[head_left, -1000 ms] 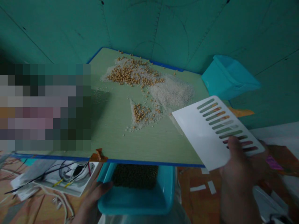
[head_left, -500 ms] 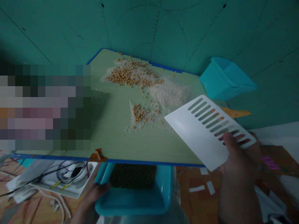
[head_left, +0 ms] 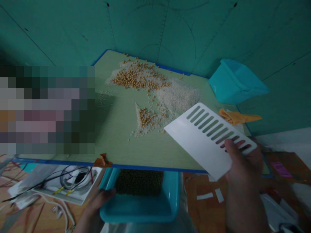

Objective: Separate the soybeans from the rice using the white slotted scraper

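Observation:
In my right hand [head_left: 243, 161] is a white slotted scoop [head_left: 194, 137], its flat blade tilted above the right part of the table [head_left: 116, 142]. My left hand [head_left: 100, 202] grips the left wall of a blue plastic tub [head_left: 136, 210], thumb over the rim. Small dark green beans [head_left: 139, 183] lie in the far part of that tub, below the table's front edge. On the tabletop, yellow soybeans [head_left: 131, 77] are spread over white rice [head_left: 179, 95]. A smaller patch of soybeans [head_left: 145, 118] mixed with rice sits closer to me.
A turquoise bin [head_left: 230, 84] stands tilted at the right rear, with an orange cloth [head_left: 239, 117] near it. A green wall [head_left: 145, 26] rises behind the table. Cables in a white tray [head_left: 73, 181] lie lower left. A pixelated area covers the left side.
My right hand has shifted slightly left and down with the scoop, uncovering more of the orange cloth. My left hand and the tub have hardly moved.

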A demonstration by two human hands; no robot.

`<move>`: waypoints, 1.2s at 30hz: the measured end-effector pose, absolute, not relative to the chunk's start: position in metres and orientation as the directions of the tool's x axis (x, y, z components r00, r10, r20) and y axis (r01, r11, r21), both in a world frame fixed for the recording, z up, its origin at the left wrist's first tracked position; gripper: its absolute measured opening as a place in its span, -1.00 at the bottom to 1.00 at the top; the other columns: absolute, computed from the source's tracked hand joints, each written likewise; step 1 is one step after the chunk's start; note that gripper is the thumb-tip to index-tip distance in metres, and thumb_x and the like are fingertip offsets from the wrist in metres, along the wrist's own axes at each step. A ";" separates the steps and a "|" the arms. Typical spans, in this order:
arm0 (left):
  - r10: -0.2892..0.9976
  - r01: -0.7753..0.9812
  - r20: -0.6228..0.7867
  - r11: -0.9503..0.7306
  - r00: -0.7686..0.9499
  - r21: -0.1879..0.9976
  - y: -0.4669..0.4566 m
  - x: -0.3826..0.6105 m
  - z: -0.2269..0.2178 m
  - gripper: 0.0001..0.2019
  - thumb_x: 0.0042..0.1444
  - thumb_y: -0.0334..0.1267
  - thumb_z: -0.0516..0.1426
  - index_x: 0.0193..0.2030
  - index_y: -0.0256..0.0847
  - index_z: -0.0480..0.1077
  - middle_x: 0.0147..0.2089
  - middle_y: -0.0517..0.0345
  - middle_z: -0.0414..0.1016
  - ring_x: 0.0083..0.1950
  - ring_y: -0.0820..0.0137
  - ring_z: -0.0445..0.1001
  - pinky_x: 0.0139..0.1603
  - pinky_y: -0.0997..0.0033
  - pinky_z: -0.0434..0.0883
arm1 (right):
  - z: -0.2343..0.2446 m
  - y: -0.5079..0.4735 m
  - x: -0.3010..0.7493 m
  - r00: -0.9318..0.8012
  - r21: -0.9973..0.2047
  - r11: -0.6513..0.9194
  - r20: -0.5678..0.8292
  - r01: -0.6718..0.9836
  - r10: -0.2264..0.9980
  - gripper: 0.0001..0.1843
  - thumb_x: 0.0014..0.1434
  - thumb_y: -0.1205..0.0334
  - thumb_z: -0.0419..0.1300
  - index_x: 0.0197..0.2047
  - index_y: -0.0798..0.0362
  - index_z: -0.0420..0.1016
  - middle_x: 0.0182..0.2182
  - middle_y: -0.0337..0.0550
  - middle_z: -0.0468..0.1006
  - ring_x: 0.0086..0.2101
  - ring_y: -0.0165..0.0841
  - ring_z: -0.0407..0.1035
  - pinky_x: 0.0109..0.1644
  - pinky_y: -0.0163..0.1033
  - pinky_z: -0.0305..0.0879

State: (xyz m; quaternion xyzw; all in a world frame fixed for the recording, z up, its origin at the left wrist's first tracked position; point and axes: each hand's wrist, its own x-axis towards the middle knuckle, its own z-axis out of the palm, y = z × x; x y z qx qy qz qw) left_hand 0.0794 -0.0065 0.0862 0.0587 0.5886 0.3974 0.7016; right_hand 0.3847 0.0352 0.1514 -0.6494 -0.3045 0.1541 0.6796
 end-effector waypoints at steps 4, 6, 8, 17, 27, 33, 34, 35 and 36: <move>0.651 -0.433 -0.757 0.668 -0.055 0.606 -0.005 0.078 0.087 -0.39 -0.35 -0.14 0.36 -0.02 0.04 0.46 -0.07 0.36 0.65 0.05 0.04 0.49 -0.31 0.39 0.56 | 0.151 0.034 0.385 0.771 -0.976 0.123 0.215 0.178 0.599 -0.68 -0.29 0.20 0.42 -0.45 0.04 0.41 -0.61 -0.35 0.46 -0.64 -0.44 0.33 -0.59 -0.31 0.31; 0.648 -0.430 -0.761 0.675 -0.045 0.600 -0.005 0.078 0.086 -0.32 -0.39 -0.13 0.38 0.02 0.04 0.43 -0.04 0.33 0.64 0.06 0.01 0.48 -0.32 0.37 0.57 | 0.150 0.034 0.386 0.766 -0.978 0.116 0.210 0.176 0.608 -0.67 -0.29 0.18 0.42 -0.44 0.03 0.40 -0.63 -0.37 0.45 -0.65 -0.44 0.33 -0.60 -0.31 0.30; 0.652 -0.425 -0.758 0.678 -0.029 0.600 -0.004 0.078 0.085 -0.30 -0.40 -0.13 0.38 0.03 0.00 0.41 -0.06 0.27 0.65 0.05 0.00 0.49 -0.29 0.35 0.57 | 0.147 0.035 0.387 0.741 -0.977 0.119 0.213 0.178 0.637 -0.67 -0.26 0.15 0.42 -0.45 0.02 0.39 -0.64 -0.38 0.45 -0.66 -0.45 0.32 -0.60 -0.31 0.31; 0.642 -0.452 -0.765 0.666 -0.058 0.593 -0.002 0.077 0.093 -0.22 -0.36 -0.18 0.37 0.14 0.01 0.35 -0.11 0.29 0.67 0.00 0.03 0.53 -0.22 0.30 0.56 | 0.158 0.063 0.395 0.530 -0.978 0.187 0.205 0.087 0.823 -0.67 -0.19 0.12 0.40 -0.38 -0.02 0.37 -0.53 -0.35 0.50 -0.55 -0.41 0.38 -0.51 -0.28 0.37; 0.629 -0.469 -0.777 0.678 -0.026 0.566 -0.013 0.071 0.077 -0.50 -0.35 -0.17 0.38 -0.14 -0.07 0.53 -0.39 0.22 0.69 -0.18 0.02 0.60 -0.43 0.35 0.57 | 0.174 0.141 0.380 0.195 -0.968 0.248 0.239 -0.024 0.951 -0.73 -0.07 0.14 0.35 -0.30 -0.16 0.37 -0.30 -0.31 0.51 -0.26 -0.30 0.44 -0.24 -0.15 0.42; 0.570 -0.504 -0.820 0.694 -0.053 0.514 -0.014 0.066 0.074 -0.65 -0.47 -0.16 0.42 -0.41 -0.09 0.59 -0.47 0.24 0.68 -0.21 0.01 0.61 -0.34 0.27 0.60 | 0.149 0.145 0.369 0.165 -0.978 0.209 0.204 -0.011 0.965 -0.70 -0.04 0.08 0.34 -0.22 -0.20 0.40 -0.38 -0.33 0.50 -0.39 -0.32 0.44 -0.34 -0.17 0.42; 0.570 -0.498 -0.819 0.695 -0.058 0.519 -0.012 0.068 0.075 -0.67 -0.49 -0.17 0.42 -0.44 -0.09 0.59 -0.48 0.25 0.67 -0.22 0.01 0.61 -0.37 0.29 0.60 | 0.147 0.144 0.370 0.172 -0.978 0.207 0.201 -0.014 0.964 -0.71 -0.03 0.09 0.33 -0.21 -0.21 0.40 -0.37 -0.33 0.51 -0.39 -0.32 0.44 -0.33 -0.16 0.42; 0.569 -0.496 -0.820 0.697 -0.056 0.517 -0.011 0.070 0.076 -0.68 -0.49 -0.19 0.42 -0.44 -0.09 0.59 -0.48 0.25 0.67 -0.22 0.00 0.61 -0.38 0.29 0.60 | 0.145 0.143 0.371 0.177 -0.979 0.203 0.197 -0.016 0.964 -0.71 -0.02 0.10 0.33 -0.20 -0.22 0.41 -0.37 -0.32 0.51 -0.38 -0.32 0.44 -0.32 -0.15 0.42; 0.571 -0.499 -0.819 0.696 -0.050 0.516 -0.009 0.072 0.077 -0.67 -0.48 -0.21 0.42 -0.43 -0.09 0.60 -0.47 0.24 0.68 -0.21 0.00 0.61 -0.37 0.28 0.60 | 0.144 0.143 0.372 0.178 -0.980 0.198 0.192 -0.016 0.965 -0.72 -0.01 0.10 0.32 -0.20 -0.22 0.41 -0.37 -0.32 0.52 -0.38 -0.31 0.44 -0.31 -0.14 0.42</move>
